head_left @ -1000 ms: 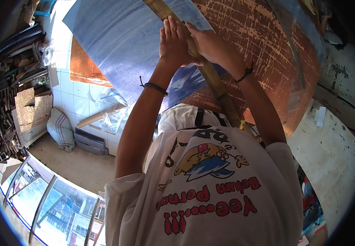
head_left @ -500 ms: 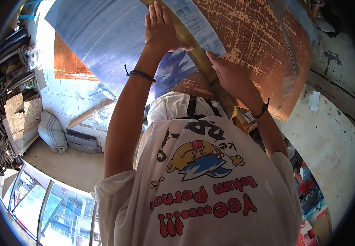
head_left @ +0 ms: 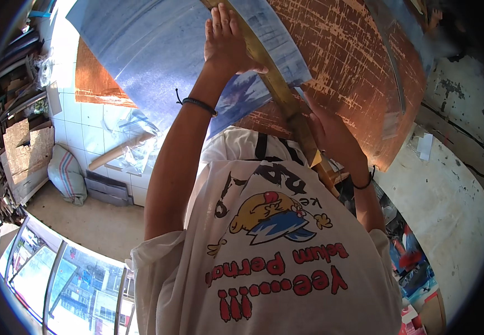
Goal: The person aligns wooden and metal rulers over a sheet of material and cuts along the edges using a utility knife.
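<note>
A long brownish straightedge [head_left: 278, 84] runs slantwise across a blue printed sheet [head_left: 158, 50]. My left hand [head_left: 228, 47] lies flat over the sheet, fingers stretched forward and thumb reaching onto the straightedge. On the other side, my right hand [head_left: 334, 131] is curled beside the straightedge's near part. A thin pale sliver shows at its fingertips; whether this is a tool or a strip of the sheet I cannot tell. Under the sheet is a scored reddish-brown board [head_left: 337, 50].
A thin dark strip [head_left: 392, 67] lies on the board's right part. Scrap pieces [head_left: 7, 111] are piled at far left, near a striped sack [head_left: 66, 173] and a cardboard tube [head_left: 122, 151]. A worn pale surface [head_left: 443, 201] extends at right.
My right hand has slid toward my body along the straightedge, and its fingers are more curled. My left hand stays pressed on the sheet and straightedge.
</note>
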The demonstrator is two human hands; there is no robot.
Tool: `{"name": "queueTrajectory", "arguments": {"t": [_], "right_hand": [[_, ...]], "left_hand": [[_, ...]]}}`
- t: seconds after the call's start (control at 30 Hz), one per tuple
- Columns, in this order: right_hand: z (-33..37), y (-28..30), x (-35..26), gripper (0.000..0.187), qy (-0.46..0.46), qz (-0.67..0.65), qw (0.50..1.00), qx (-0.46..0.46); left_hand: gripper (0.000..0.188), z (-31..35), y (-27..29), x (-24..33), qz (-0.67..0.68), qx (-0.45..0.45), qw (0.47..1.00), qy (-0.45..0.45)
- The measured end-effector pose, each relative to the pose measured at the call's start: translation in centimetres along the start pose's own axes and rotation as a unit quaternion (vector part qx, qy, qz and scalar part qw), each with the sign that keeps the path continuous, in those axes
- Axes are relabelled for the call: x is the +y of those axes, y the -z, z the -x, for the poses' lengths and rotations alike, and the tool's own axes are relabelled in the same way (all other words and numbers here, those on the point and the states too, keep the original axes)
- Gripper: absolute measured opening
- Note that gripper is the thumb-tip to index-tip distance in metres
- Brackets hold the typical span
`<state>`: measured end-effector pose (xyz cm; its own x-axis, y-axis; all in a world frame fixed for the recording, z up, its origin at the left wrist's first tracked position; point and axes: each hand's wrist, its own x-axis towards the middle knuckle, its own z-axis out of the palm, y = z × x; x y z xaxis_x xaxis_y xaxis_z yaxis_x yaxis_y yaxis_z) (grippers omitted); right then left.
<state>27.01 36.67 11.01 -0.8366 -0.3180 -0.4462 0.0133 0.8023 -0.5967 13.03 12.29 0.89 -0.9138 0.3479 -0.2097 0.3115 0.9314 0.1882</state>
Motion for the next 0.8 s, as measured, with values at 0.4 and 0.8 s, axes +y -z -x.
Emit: {"name": "queueTrajectory", "arguments": {"t": [0.4,0.8], "right_hand": [[-25.4,-0.7,-5.2,0.052,0.127,0.051,0.975,0.177],[-25.5,-0.9,-5.2,0.051,0.100,0.044,0.988,0.111]], "left_hand": [[0.157,0.1,1.9,0.7,0.011,-0.072,0.997,0.026],[0.158,-0.2,2.0,0.6,0.004,-0.079,0.996,0.030]]}}
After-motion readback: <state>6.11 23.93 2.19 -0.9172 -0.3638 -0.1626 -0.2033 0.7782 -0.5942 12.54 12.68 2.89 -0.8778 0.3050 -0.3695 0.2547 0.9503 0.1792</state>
